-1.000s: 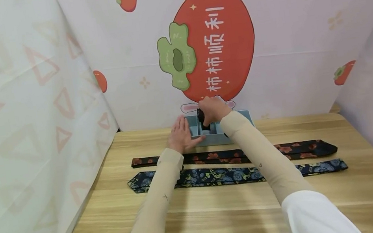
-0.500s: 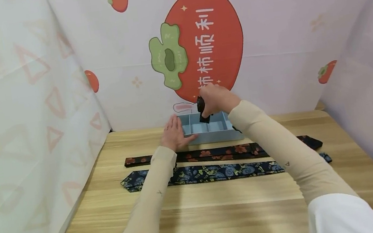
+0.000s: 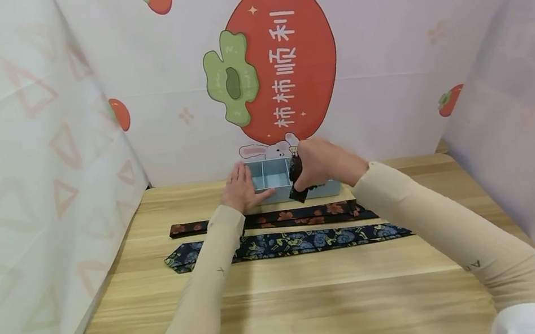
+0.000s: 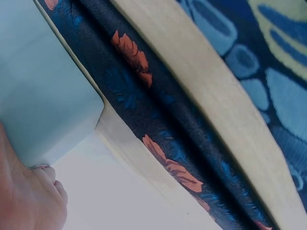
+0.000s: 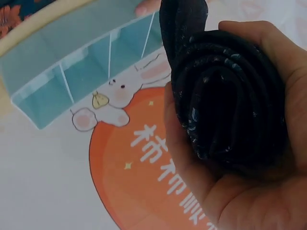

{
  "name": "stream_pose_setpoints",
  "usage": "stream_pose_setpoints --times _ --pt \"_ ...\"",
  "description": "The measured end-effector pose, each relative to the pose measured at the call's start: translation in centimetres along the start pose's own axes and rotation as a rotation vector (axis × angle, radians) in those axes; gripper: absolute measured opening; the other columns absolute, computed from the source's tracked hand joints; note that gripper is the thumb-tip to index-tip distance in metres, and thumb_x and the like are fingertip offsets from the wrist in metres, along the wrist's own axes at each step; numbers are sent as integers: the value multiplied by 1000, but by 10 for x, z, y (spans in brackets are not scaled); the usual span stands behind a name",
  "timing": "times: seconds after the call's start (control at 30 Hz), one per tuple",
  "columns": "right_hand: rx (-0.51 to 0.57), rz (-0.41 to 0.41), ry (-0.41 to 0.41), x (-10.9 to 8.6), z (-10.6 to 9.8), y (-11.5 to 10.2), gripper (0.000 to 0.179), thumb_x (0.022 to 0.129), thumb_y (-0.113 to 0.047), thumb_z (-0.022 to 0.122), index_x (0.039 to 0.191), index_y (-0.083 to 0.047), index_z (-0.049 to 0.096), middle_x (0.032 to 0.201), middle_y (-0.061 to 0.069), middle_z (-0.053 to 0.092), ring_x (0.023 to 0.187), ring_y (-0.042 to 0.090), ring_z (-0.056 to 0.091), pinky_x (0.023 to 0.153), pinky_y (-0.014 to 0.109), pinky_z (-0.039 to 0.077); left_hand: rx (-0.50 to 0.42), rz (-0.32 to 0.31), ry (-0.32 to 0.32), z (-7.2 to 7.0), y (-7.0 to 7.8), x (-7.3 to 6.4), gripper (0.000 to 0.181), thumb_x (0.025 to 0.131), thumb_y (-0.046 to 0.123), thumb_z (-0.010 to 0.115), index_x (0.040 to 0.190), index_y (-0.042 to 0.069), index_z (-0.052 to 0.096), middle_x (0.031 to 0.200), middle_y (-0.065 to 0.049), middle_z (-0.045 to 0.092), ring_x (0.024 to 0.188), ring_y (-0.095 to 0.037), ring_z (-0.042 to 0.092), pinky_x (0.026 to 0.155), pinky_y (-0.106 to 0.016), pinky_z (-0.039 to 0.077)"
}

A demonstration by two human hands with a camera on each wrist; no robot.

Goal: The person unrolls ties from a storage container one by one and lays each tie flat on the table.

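My right hand (image 3: 320,162) holds a tightly rolled dark necktie (image 5: 225,100) over the right part of a light-blue divided box (image 3: 279,194). In the right wrist view the fingers and thumb curl round the roll, and one loose end of the tie sticks up from it. My left hand (image 3: 241,188) rests at the box's left end, fingers pointing to the back and thumb stretched along the front wall. The box's left compartments show no contents; my right hand and the roll cover its right half in the head view.
In front of the box, a black necktie with red flowers (image 3: 315,214) lies across the wooden table (image 3: 288,312). Nearer to me lies a navy necktie with blue and yellow patterns (image 3: 303,240). A printed cloth backdrop (image 3: 371,101) stands right behind the box.
My right hand has lifted the rolled necktie out of a left-hand compartment, then carried it right and lowered it over the box's right part. My left hand stays at the box's left end.
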State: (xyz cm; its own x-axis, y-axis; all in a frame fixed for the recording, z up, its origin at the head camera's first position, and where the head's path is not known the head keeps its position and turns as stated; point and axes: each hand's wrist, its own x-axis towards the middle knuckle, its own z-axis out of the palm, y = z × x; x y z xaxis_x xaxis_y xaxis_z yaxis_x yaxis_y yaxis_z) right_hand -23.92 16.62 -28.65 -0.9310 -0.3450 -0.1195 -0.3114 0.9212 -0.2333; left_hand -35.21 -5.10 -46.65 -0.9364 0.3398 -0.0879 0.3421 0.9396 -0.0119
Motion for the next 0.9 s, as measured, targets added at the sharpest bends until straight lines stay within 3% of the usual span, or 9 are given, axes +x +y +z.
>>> stream_pose_setpoints --times 0.2,0.43,0.7,0.9 --pt "60 86 -81 -32 25 -3 38 83 -39 87 76 -9 66 67 5 59 55 19 59 51 29 47 26 14 1 -2 0 -3 118 97 85 33 167 -5 5 177 -22 1 167 -35 -1 136 -45 7" --pt "151 115 -99 -57 66 1 36 82 -34 89 68 -12 63 62 1 57 54 17 56 51 29 44 5 16 17 -5 1 -7 118 96 86 34 167 -5 7 178 -21 2 167 -35 0 136 -45 7" --pt "285 232 -187 -72 117 7 51 84 -33 84 57 -20 44 50 -6 32 44 12 33 47 29 33 1 25 15 -4 0 -6 117 97 84 34 167 -5 7 177 -22 2 167 -35 0 136 -45 6" --pt "378 287 -160 -78 147 11 58 83 -36 85 53 -21 38 49 -8 26 44 11 27 47 29 29 -24 22 12 -7 -1 -7 119 96 85 36 167 -5 7 178 -21 1 167 -35 0 136 -45 6"
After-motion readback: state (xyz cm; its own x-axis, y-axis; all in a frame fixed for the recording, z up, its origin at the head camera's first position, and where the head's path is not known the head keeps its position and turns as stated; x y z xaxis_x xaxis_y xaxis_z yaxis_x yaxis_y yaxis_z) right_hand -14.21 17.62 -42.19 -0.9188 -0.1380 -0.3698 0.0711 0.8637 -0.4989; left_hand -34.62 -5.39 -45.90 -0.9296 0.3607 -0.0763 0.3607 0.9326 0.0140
